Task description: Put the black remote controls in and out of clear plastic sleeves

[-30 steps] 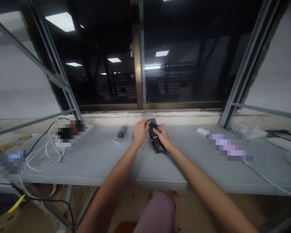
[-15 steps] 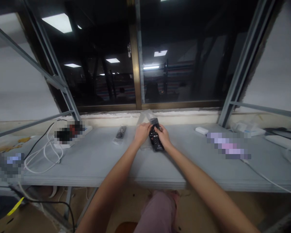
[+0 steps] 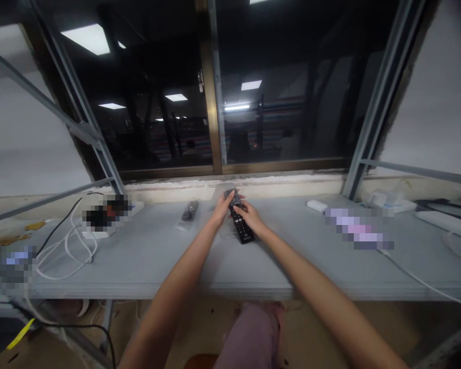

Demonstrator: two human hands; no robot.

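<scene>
A black remote control (image 3: 241, 229) slants over the desk in front of me, its lower end towards me. My left hand (image 3: 223, 207) is closed on the upper left of the remote. Around that end there is clear plastic wrap (image 3: 230, 193), partly hidden by my fingers. My right hand (image 3: 252, 218) grips the remote's right side, with the thumb lying across the buttons. To the left, a second dark remote in a clear plastic bag (image 3: 188, 214) lies on the desk.
On the grey desk (image 3: 149, 261), a white power strip (image 3: 138, 207) with looped white cables (image 3: 67, 256) sits left. A white adapter (image 3: 317, 206) and a blurred-out purple object (image 3: 355, 228) lie right. Metal frame posts (image 3: 363, 154) flank the window behind.
The remote's upper end has swung left, and plastic now shows over it. My left hand has moved slightly up along it. The right thumb has shifted left on the buttons.
</scene>
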